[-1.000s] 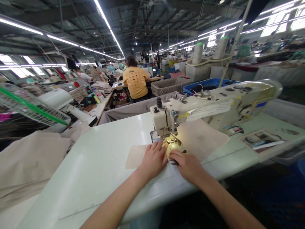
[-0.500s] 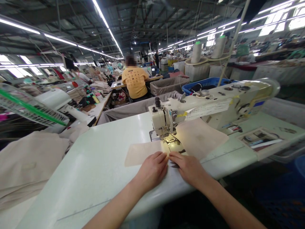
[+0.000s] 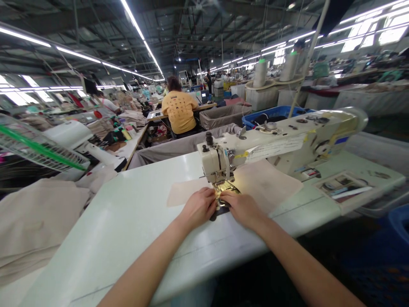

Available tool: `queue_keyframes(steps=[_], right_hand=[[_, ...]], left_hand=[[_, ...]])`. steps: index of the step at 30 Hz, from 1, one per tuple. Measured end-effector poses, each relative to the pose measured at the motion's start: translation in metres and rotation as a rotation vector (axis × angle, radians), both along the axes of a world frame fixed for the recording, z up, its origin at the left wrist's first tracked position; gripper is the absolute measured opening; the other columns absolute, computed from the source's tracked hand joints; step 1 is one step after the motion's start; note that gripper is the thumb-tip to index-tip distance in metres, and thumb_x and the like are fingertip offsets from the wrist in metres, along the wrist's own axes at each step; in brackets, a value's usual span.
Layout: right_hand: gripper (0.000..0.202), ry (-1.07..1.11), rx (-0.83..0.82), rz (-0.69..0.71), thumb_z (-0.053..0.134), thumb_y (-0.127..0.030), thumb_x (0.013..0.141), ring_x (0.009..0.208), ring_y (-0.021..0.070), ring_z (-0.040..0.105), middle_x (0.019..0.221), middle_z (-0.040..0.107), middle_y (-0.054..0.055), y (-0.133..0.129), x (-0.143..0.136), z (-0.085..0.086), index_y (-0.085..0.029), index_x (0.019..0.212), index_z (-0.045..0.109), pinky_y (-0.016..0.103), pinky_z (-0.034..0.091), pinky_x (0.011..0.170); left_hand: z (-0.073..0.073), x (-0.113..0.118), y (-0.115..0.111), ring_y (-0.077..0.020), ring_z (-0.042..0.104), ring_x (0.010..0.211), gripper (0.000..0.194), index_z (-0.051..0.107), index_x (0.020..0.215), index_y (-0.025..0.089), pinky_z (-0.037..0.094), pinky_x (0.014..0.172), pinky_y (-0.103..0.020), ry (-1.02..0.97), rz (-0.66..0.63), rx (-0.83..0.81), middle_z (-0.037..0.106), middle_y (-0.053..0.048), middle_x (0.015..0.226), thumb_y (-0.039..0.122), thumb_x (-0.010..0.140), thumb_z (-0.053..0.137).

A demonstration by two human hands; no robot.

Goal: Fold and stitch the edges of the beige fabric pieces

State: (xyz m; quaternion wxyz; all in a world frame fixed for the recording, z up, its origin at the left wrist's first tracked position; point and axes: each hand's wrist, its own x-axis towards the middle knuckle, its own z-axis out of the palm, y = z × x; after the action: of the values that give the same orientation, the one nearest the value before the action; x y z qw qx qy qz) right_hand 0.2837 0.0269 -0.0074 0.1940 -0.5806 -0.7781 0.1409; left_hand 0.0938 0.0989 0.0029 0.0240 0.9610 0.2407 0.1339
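Under the head of a white sewing machine (image 3: 213, 164), beige fabric (image 3: 182, 192) lies by the lit needle area. My left hand (image 3: 200, 207) rests at the fabric's near edge, its fingers closed on it just in front of the presser foot. Close beside it, my right hand (image 3: 242, 207) pinches the fabric edge from the right, thumb and finger together. The fingertips of both hands nearly meet, partly hiding the cloth between them. A larger beige fabric panel (image 3: 268, 183) spreads flat to the right, beneath the machine arm.
A pale green table (image 3: 137, 221) carries the machine. Piled beige cloth (image 3: 38, 221) lies at left, below a fan (image 3: 41, 147). A tool tray (image 3: 345, 189) sits at right. Ahead, a person in a yellow shirt (image 3: 179, 108) sits beyond a grey cloth-lined bin (image 3: 166, 149).
Both hands have moved forward, closer to the needle, with the fabric edge between them. The left fabric part has slid slightly away from me. The view has shifted slightly.
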Motion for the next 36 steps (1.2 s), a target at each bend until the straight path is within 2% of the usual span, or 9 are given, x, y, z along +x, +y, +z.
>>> queue_keyframes(steps=[5,12,18,23,32,36], right_hand=[[0.046,0.031,0.013,-0.002,0.045,-0.003,0.089,0.113,0.0212,0.065,0.134,0.065,0.003,-0.008,0.002,-0.004,-0.024,0.122,0.07,0.03,0.048,0.098],[0.056,0.045,0.022,-0.026,0.045,0.001,0.081,0.115,0.0224,0.065,0.14,0.061,0.002,-0.024,-0.001,-0.017,-0.023,0.127,0.067,0.033,0.049,0.101],[0.059,0.029,0.03,-0.042,0.044,0.002,0.08,0.115,0.0216,0.065,0.141,0.061,0.003,-0.026,-0.004,-0.015,-0.023,0.129,0.066,0.033,0.05,0.1],[0.058,0.029,0.038,-0.04,0.045,0.002,0.08,0.115,0.0223,0.065,0.141,0.06,0.004,-0.025,-0.004,-0.017,-0.022,0.129,0.066,0.034,0.051,0.1],[0.055,0.032,0.044,-0.054,0.046,0.001,0.08,0.114,0.0233,0.065,0.14,0.061,0.004,-0.026,-0.005,-0.016,-0.021,0.127,0.067,0.034,0.051,0.099],[0.054,0.033,0.048,-0.058,0.045,0.0,0.082,0.114,0.0225,0.065,0.139,0.061,0.002,-0.026,-0.006,-0.016,-0.022,0.126,0.067,0.031,0.051,0.098]], left_hand=[[0.0,-0.002,0.01,-0.0232,0.063,0.108,0.026,0.07,0.105,0.019,0.054,0.097,-0.039,-0.032,-0.023,0.0,0.069,-0.01,0.109,0.023,0.1,0.045],[-0.006,-0.005,0.009,-0.024,0.062,0.109,0.027,0.066,0.114,0.017,0.054,0.097,-0.04,-0.065,-0.002,0.033,0.069,-0.011,0.116,0.024,0.1,0.045],[-0.011,-0.006,0.006,-0.024,0.062,0.115,0.03,0.063,0.122,0.018,0.054,0.1,-0.043,-0.117,0.04,0.008,0.067,-0.011,0.124,0.022,0.097,0.048],[-0.011,-0.005,0.006,-0.0244,0.058,0.123,0.03,0.063,0.122,0.019,0.048,0.109,-0.045,-0.117,0.033,0.002,0.066,-0.011,0.127,0.021,0.097,0.047],[-0.014,-0.005,0.005,-0.0274,0.053,0.129,0.034,0.058,0.129,0.015,0.044,0.112,-0.044,-0.005,0.142,0.039,0.061,-0.013,0.135,0.025,0.098,0.051],[-0.01,-0.003,0.003,-0.0278,0.052,0.127,0.035,0.056,0.131,0.015,0.046,0.108,-0.045,0.037,0.178,0.052,0.06,-0.012,0.137,0.027,0.099,0.051]])
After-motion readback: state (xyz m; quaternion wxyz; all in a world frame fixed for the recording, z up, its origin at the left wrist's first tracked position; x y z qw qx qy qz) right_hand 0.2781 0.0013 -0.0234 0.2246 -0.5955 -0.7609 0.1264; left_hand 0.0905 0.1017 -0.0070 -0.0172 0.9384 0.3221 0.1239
